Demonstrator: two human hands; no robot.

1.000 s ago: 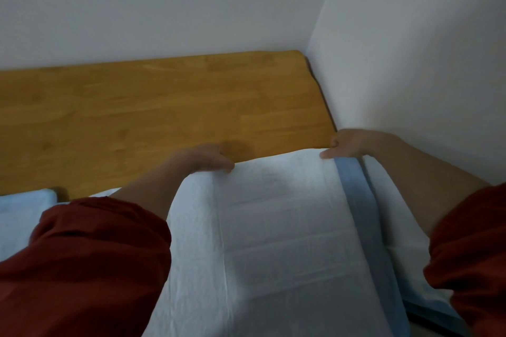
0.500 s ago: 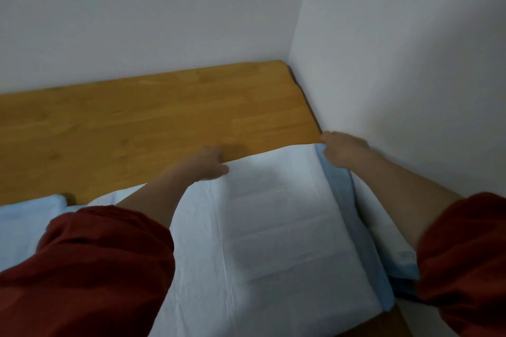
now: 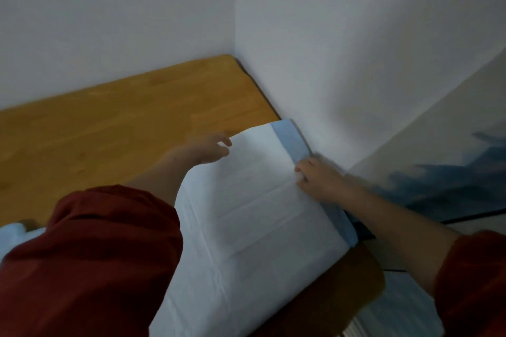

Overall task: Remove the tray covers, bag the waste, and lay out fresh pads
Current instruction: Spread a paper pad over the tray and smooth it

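Observation:
A fresh white pad (image 3: 254, 216) with a blue border strip along its right edge lies spread on the wooden table (image 3: 109, 123), reaching the right corner by the wall. My left hand (image 3: 204, 149) hovers at the pad's far edge, fingers loosely spread and holding nothing. My right hand (image 3: 319, 178) rests on the pad's right side over the blue border, fingers bent; it is blurred, so a pinch on the pad is unclear. Both forearms come from red sleeves.
White walls meet in a corner right behind the table. A second pale blue pad (image 3: 12, 235) shows at the left edge. To the right stands a panel with a dark blue painted pattern (image 3: 443, 178). The table's near right corner (image 3: 364, 276) is bare wood.
The view swung right. My right hand slid back along the pad's blue border toward me. My left hand lifted off the far edge and opened its fingers.

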